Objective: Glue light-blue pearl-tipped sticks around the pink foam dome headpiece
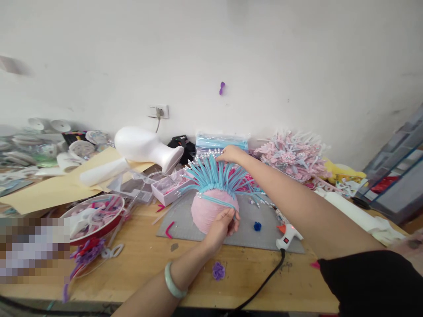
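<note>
A pink dome-shaped headpiece [206,213] stands on a grey cutting mat [244,233], with a fan of light-blue strips [214,176] tipped with pearl beads rising from it. My left hand [224,224] is closed on the dome's front lower side, fingers pressed to a blue strip. My right hand [231,154] reaches over the far top of the fan, its fingers pinching the beaded tips of the strips.
A white glue gun [287,233] with a black cord lies on the mat's right edge. A white foam head [145,147] lies behind. A red bowl [95,218] of scraps sits left, a pink flower headpiece [291,154] back right, a purple flower [218,270] near the front.
</note>
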`<state>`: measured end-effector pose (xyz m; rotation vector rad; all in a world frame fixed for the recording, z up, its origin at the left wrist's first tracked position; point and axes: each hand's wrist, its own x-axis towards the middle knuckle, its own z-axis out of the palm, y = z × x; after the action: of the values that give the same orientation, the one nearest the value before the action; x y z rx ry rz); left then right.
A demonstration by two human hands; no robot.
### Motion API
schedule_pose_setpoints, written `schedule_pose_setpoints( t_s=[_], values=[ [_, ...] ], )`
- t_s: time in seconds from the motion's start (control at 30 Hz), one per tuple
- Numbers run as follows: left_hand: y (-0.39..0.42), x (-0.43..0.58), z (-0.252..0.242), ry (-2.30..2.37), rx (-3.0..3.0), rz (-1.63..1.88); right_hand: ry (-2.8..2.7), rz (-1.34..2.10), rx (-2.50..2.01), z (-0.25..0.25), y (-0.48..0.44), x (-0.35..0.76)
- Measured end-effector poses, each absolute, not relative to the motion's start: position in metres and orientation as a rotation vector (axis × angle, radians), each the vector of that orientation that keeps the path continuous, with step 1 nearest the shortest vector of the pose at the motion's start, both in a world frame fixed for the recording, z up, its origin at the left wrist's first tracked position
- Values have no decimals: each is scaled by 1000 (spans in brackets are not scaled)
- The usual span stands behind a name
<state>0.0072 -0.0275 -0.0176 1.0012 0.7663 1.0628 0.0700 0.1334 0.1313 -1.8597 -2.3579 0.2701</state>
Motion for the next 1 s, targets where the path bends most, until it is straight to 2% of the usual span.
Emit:
schedule_pose_setpoints(
  t_s=[0.2,0.5,0.7,1.0],
  values=[
    [-27,7,-19,754,1000,1066,-2382,181,-1781,131,134,73],
    [-30,7,-15,762,1003,1069,-2462,254,-1679,141,116,80],
    [-29,7,-16,775,1008,1066,-2509,452,-1531,149,105,84],
    [-29,7,-16,778,1009,1066,-2543,380,-1604,150,108,80]
  ],
)
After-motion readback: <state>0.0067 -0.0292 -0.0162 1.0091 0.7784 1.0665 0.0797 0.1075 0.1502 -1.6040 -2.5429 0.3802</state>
